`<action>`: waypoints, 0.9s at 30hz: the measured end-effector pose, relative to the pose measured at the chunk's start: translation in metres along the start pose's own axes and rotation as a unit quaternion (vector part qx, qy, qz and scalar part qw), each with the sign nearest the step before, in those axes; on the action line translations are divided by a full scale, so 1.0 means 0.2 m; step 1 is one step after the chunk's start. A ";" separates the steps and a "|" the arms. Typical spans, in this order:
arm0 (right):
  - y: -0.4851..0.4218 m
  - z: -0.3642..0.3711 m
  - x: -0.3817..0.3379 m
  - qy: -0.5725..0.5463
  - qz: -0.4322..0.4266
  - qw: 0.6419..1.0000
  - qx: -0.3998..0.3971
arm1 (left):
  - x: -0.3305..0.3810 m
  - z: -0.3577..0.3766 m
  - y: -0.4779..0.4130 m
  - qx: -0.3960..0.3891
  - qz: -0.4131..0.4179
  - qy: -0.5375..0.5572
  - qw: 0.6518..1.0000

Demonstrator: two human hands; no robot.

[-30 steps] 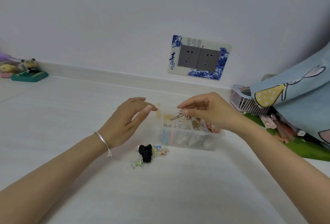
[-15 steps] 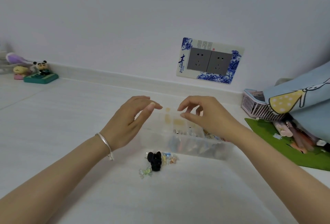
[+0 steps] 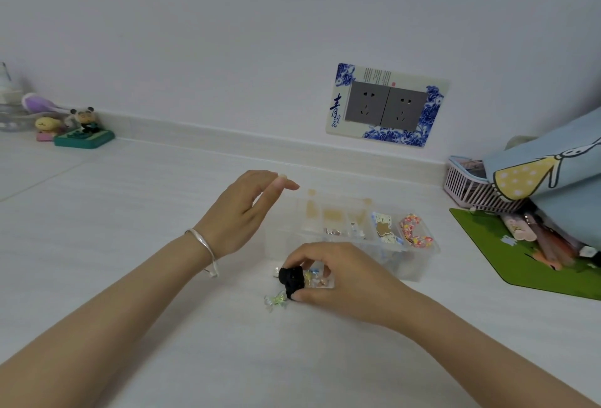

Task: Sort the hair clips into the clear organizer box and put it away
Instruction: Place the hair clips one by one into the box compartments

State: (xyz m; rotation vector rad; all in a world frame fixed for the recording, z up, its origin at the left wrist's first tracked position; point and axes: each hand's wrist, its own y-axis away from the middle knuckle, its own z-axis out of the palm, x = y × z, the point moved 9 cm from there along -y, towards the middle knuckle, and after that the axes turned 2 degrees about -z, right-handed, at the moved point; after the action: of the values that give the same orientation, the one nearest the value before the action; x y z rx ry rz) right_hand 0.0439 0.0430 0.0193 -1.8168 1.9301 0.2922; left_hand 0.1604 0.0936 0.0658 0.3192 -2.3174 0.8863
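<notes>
White counter (image 3: 130,212) under a wall socket (image 3: 387,105); head view, the only one.

- Box (image 3: 406,264): clear, open on top, some compartments holding patterned clips. It sits between the two hands, likely so pieces drop straight in.
- Black clip (image 3: 291,280): on the counter just in front of the box, pinched between thumb and fingers of the right hand (image 3: 341,277). Judged a pick-up for sorting.
- Small clips (image 3: 276,300): loose beside it, unsorted.
- Left hand (image 3: 240,212): fingers relaxed, holding nothing, hovering by the box's left end, probably ready to steady it. Contact cannot be told.
</notes>
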 end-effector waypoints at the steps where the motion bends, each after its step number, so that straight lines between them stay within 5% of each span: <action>1: 0.00 0.00 0.00 -0.004 0.001 1.000 0.004 | -0.01 0.00 0.00 -0.004 -0.010 0.002 1.000; 5: 0.01 -0.05 -0.03 -0.092 -0.008 0.995 0.025 | -0.06 0.00 -0.01 -0.009 -0.028 0.005 1.000; 10: -0.05 -0.30 -0.01 -0.181 -0.005 0.971 0.156 | -0.10 -0.01 -0.01 -0.004 -0.047 0.003 0.999; 17: -0.15 -0.35 0.14 -0.124 0.059 0.973 0.184 | -0.11 -0.02 -0.02 0.003 -0.038 -0.004 0.999; 27: -0.06 -0.39 0.08 -0.096 0.014 0.973 0.210 | 0.03 -0.03 0.00 0.003 0.019 -0.011 1.000</action>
State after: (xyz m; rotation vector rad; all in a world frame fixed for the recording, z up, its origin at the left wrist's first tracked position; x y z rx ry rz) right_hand 0.0401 -0.0081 0.0814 -1.4320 1.7271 0.0573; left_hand 0.1587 0.0975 0.0745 0.2898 -2.3493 0.9125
